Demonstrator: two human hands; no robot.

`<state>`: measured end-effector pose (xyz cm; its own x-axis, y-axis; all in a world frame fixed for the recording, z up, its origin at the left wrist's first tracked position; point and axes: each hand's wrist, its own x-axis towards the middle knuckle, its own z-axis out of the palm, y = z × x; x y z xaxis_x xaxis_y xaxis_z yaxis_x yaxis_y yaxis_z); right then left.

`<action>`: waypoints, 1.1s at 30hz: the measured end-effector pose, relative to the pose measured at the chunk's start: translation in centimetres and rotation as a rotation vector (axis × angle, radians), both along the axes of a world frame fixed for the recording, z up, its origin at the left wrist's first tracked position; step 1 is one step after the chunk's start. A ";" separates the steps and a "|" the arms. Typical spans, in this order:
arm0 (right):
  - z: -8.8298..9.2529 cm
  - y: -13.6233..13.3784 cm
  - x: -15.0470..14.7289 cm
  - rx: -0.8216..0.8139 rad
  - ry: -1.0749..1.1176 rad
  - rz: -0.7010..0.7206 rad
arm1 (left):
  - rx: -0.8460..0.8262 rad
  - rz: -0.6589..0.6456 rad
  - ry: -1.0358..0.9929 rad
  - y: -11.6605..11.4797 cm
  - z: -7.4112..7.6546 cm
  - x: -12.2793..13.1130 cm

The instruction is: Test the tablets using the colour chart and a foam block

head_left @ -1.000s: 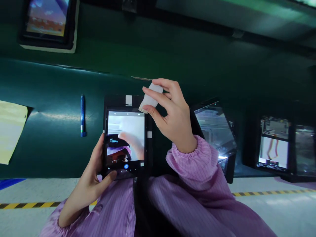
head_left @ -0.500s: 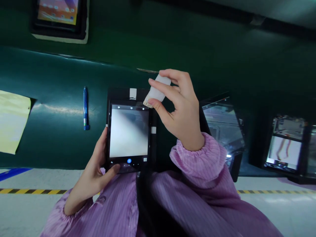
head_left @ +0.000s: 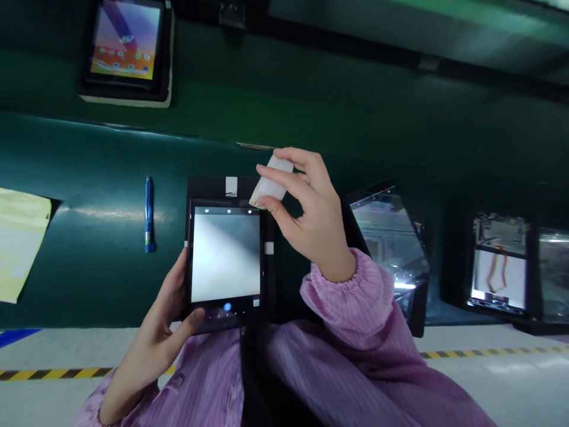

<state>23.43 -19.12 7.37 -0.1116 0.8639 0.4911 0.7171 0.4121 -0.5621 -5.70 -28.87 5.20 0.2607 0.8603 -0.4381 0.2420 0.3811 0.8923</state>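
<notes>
While the left hand [head_left: 162, 344] grips a tablet [head_left: 226, 255] at its lower left corner, thumb over the bottom edge, the right hand [head_left: 313, 219] pinches a white block [head_left: 278, 178] between thumb and fingers by the tablet's upper right corner. Whether the white block touches the tablet cannot be told from this angle. The tablet is at the near edge of a green table [head_left: 102, 284], its lit screen showing a pale blur, with a black border bearing white tape [head_left: 231, 187] beyond its top. A blue pen [head_left: 149, 216] lies to the left, between the tablet and a yellow sheet [head_left: 22, 243]. Beside the right sleeve [head_left: 351, 296], a dark panel [head_left: 386, 231] sits askew; an opened device [head_left: 498, 261] rests farther right, and a second lit tablet [head_left: 127, 44] stands out at upper left
</notes>
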 end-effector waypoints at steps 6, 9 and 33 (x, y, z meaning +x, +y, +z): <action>-0.2 0.0 0.5 0.014 0.044 0.010 | 0.033 0.087 0.233 1.2 1.0 -1.1; -0.2 0.1 0.4 0.023 0.048 0.019 | 0.065 0.117 0.314 1.8 1.6 -1.8; 0.7 -0.5 -0.5 -0.094 -0.026 0.061 | 0.280 0.070 0.023 1.9 -2.2 1.2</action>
<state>22.95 -19.57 8.04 -0.1769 0.8975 0.4041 0.7070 0.4015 -0.5822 -4.53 -26.93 2.97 0.1895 0.9641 -0.1861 0.2456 0.1369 0.9597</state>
